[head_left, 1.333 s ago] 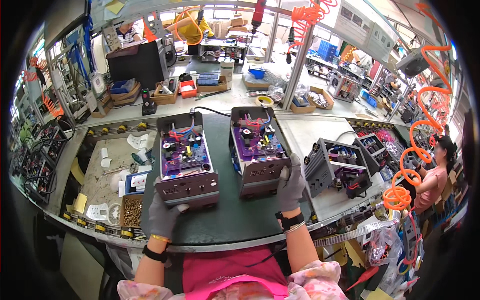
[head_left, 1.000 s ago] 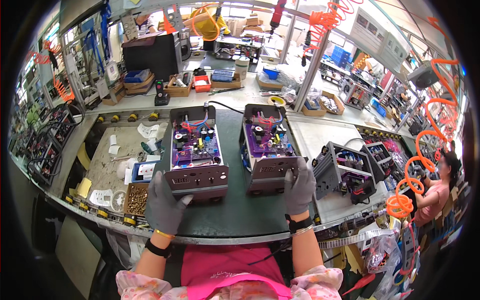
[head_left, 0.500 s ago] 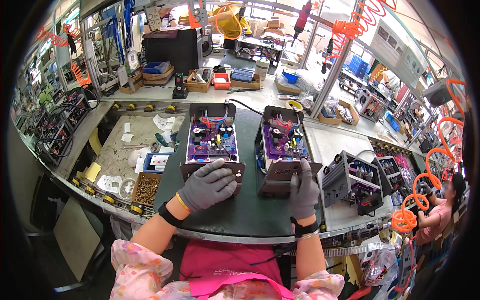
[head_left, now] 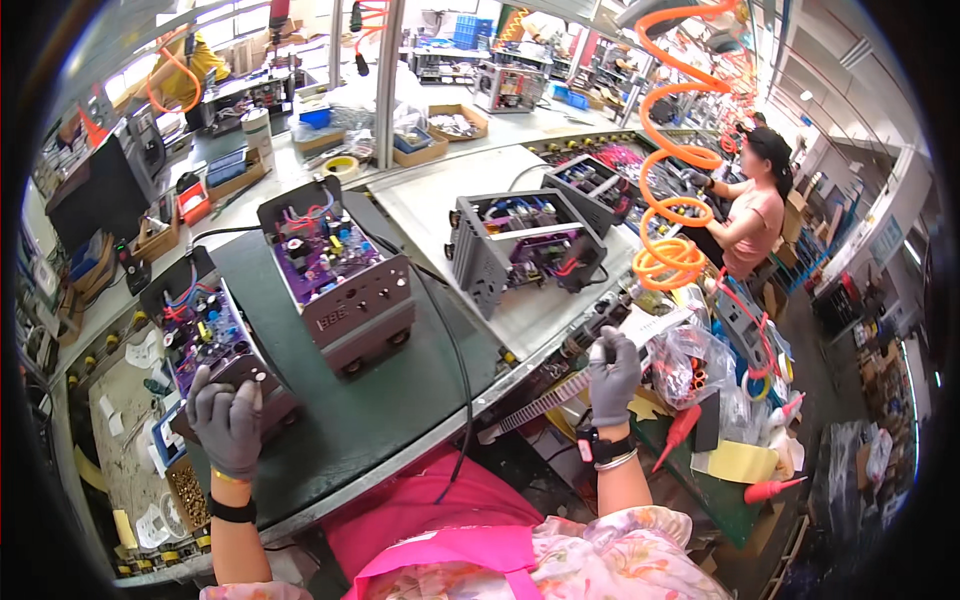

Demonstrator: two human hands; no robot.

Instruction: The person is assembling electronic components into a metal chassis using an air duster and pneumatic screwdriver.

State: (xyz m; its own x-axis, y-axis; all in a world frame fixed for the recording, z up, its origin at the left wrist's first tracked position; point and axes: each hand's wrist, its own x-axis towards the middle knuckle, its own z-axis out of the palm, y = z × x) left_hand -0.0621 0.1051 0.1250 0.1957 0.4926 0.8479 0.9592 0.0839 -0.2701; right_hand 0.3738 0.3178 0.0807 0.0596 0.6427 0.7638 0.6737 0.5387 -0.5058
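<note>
Two open grey metal cases with purple circuit boards sit on the dark green bench mat (head_left: 400,390). My gloved left hand (head_left: 228,425) rests at the front panel of the left case (head_left: 222,330), its fingers bent and apart. The right case (head_left: 355,290) stands free of both hands, front panel facing me. Out past the bench's front edge, my gloved right hand (head_left: 612,385) hangs in the air with loosely curled fingers, and no object shows in it. A black cable (head_left: 462,370) runs over the mat and droops across the edge.
More grey cases (head_left: 525,240) stand on the white surface to the right. An orange coiled hose (head_left: 670,260) hangs near a clear plastic bag (head_left: 690,365) and red pointed bottles (head_left: 680,432). A box of brass screws (head_left: 190,495) lies at left. A co-worker (head_left: 745,210) sits further right.
The view has swung to the right. My right hand has left the right case's front panel and moved right, past the bench edge. My left hand stays at the left case, its fingers more bent.
</note>
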